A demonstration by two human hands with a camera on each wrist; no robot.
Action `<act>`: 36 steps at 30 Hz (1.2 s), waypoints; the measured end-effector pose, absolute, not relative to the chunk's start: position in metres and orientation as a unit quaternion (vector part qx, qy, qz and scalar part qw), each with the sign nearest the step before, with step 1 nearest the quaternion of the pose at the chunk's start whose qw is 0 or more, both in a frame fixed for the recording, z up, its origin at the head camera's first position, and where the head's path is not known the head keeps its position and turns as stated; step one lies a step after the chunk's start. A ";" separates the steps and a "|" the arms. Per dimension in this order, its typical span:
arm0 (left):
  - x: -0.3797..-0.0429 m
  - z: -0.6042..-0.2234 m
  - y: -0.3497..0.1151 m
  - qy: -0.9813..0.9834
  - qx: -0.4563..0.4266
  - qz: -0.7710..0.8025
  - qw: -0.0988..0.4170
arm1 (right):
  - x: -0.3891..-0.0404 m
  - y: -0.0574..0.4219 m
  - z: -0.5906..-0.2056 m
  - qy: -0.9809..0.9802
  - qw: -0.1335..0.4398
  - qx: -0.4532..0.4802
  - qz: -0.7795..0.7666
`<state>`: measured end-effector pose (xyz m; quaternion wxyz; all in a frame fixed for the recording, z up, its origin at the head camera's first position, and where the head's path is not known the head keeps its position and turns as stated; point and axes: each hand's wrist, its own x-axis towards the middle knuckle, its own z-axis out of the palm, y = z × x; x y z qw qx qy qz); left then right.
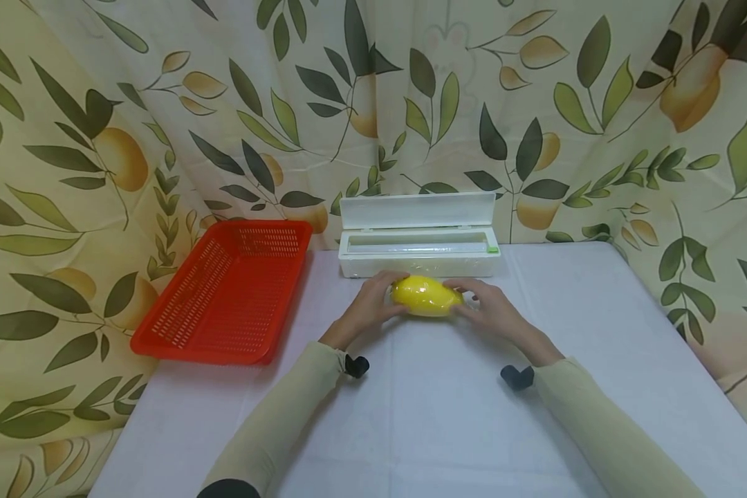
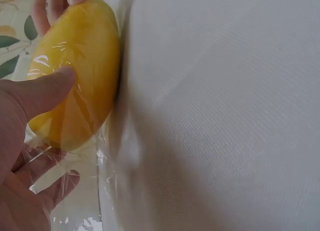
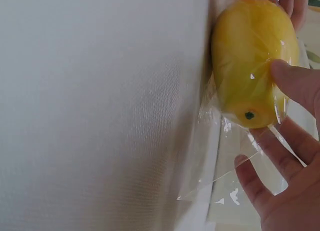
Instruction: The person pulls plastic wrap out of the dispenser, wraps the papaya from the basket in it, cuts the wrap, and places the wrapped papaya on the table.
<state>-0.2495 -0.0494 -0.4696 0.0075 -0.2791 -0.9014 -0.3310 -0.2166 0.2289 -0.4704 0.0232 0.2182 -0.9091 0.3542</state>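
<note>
A yellow mango [image 1: 428, 296] lies sideways close over the white table, with clear, shiny cling film [image 3: 207, 141] around it and loose film trailing off its ends. My left hand [image 1: 373, 299] holds the left end; its thumb [image 2: 52, 91] presses the film onto the fruit. At the opposite end my right hand [image 1: 488, 311] grips the mango, thumb [image 3: 292, 81] on the near side and fingers spread around the end by a small dark green stem spot. Right behind the fruit stands a white cling film box [image 1: 420, 266], its lid raised, a roll visible inside.
A red plastic basket [image 1: 224, 349] with perforated walls stands at the table's left edge. White cloth covers the table [image 1: 436, 415]. A leaf-and-fruit patterned curtain [image 1: 386, 104] hangs behind it and at both sides.
</note>
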 end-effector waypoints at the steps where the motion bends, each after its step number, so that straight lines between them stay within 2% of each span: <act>1: -0.250 -0.470 -0.049 -0.902 -0.276 -0.331 0.008 | -0.218 0.229 -0.470 -0.909 0.020 0.215 0.357; 14: -0.257 -0.473 -0.048 -0.890 -0.284 -0.356 0.018 | -0.232 0.234 -0.467 -0.907 -0.028 0.193 0.373; 22: -0.259 -0.471 -0.046 -0.894 -0.269 -0.358 0.012 | -0.234 0.235 -0.467 -0.905 -0.026 0.198 0.376; 30: -0.262 -0.472 -0.045 -0.894 -0.266 -0.360 0.018 | -0.239 0.231 -0.467 -0.906 0.002 0.202 0.371; 36: -0.265 -0.472 -0.044 -0.897 -0.254 -0.361 0.014 | -0.245 0.232 -0.468 -0.910 -0.007 0.196 0.366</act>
